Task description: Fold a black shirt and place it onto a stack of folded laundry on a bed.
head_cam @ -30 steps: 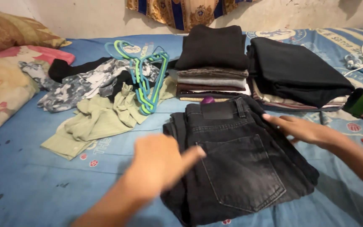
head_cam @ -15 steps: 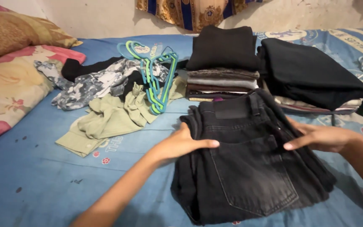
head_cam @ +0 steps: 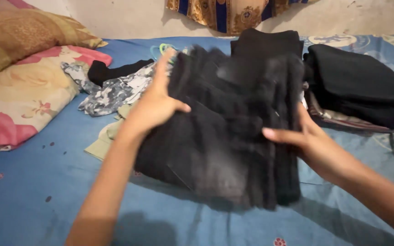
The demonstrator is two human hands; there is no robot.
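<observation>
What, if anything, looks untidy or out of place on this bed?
Beside the left hand, a loose heap of unfolded clothes sprawls on the blue sheet, unlike the neat black stack at right. The black jeans, gripped by both hands, right hand included, are motion-blurred, not damaged.

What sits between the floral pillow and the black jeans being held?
In the head view: a grey patterned garment, a black garment and an olive one lie between pillow and jeans.

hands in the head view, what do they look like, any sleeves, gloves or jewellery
Both hands are bare: no gloves on the left hand or the right hand. Both forearms are uncovered as far as the frame shows, with no sleeve edge in view. No watch, bracelet or ring can be made out, though the picture is slightly motion-blurred. The thumbnails look short and unpainted.
</observation>
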